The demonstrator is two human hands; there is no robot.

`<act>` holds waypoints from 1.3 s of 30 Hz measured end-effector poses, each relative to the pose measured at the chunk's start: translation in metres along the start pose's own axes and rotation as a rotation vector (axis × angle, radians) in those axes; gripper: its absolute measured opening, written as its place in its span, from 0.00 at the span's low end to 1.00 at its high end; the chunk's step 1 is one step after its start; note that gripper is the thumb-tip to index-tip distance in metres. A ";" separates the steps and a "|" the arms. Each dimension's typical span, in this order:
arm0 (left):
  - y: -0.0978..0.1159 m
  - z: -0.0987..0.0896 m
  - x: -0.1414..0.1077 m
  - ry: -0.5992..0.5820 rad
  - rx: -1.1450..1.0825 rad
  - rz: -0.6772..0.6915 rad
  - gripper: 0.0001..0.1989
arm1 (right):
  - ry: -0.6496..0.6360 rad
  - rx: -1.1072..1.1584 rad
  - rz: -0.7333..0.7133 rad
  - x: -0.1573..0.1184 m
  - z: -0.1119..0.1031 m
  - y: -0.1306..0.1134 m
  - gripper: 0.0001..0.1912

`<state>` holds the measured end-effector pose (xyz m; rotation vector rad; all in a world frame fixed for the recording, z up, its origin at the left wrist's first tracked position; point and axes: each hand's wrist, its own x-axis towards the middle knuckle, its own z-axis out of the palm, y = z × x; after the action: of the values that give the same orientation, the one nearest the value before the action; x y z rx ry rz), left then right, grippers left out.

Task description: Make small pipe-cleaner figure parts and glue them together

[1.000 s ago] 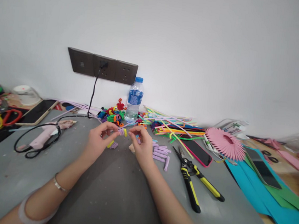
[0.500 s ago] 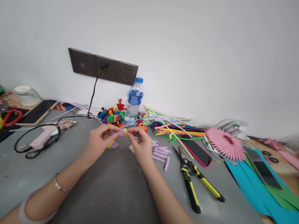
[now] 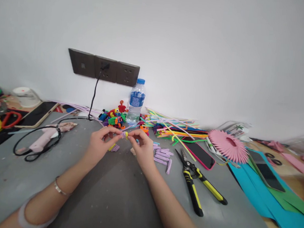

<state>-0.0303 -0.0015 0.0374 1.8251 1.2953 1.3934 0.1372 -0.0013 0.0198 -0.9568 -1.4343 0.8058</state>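
A small purple and yellow fuzzy piece [image 3: 124,135] is pinched between my two hands above the middle of the grey table [image 3: 104,203]. My left hand [image 3: 101,143] grips its left side with thumb and fingers, and my right hand [image 3: 141,145] grips the right side. Just behind my left fingertips lies another purple and yellow piece [image 3: 115,148]. Several short purple fuzzy pieces [image 3: 162,155] rest to the right of my right hand. A small beige bit [image 3: 133,151], partly hidden, is under my right fingers.
Yellow-black pliers [image 3: 194,185] lie at right, near a pink-edged phone [image 3: 200,155] and a pink pleated ring [image 3: 228,146]. Pipe cleaners [image 3: 172,127] and a water bottle [image 3: 136,101] are at the back. A pink glue gun [image 3: 42,140] with a looped black cable is at left.
The whole view has shifted very slightly. Both hands keep their grip on the small piece, with only a slight change at the fingertips.
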 end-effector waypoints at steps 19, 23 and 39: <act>0.000 0.000 0.001 -0.006 0.011 0.040 0.07 | 0.018 -0.127 -0.142 0.000 -0.001 -0.005 0.03; 0.003 0.000 0.002 -0.001 -0.003 0.034 0.07 | 0.023 -0.106 -0.121 -0.001 -0.001 -0.003 0.03; 0.001 0.000 0.001 -0.013 0.011 0.035 0.07 | 0.017 -0.087 -0.146 -0.001 0.000 -0.003 0.04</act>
<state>-0.0298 -0.0008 0.0385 1.8695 1.2733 1.3923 0.1371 -0.0033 0.0217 -0.9105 -1.5160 0.6309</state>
